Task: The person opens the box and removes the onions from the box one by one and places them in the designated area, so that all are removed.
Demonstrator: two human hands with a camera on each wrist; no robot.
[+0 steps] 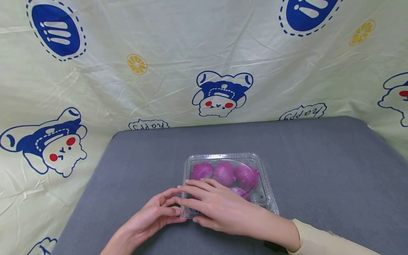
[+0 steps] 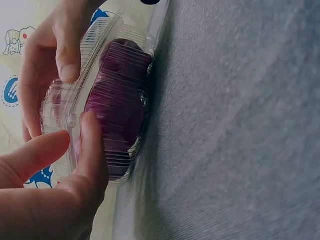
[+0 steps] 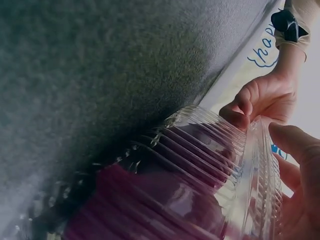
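A clear plastic clamshell container (image 1: 269, 193) lies on the table with several purple onions (image 1: 224, 173) inside; its lid is down. At its left front corner my left hand (image 1: 151, 214) holds the rim between bent fingers. My right hand (image 1: 227, 209) lies across the lid from the right, its fingers extended over the top and its thumb near the front edge. It hides part of the front onions. In the left wrist view both hands meet around the ridged rim (image 2: 75, 107). The right wrist view shows the ridged side wall (image 3: 200, 150) close up.
The grey cloth-covered table (image 1: 143, 152) extends around the container. Behind it hangs a pale printed curtain (image 1: 172, 35) with cartoon figures. A dark band (image 3: 286, 25) sits on the left wrist, and a light sleeve (image 1: 318, 239) covers the right forearm.
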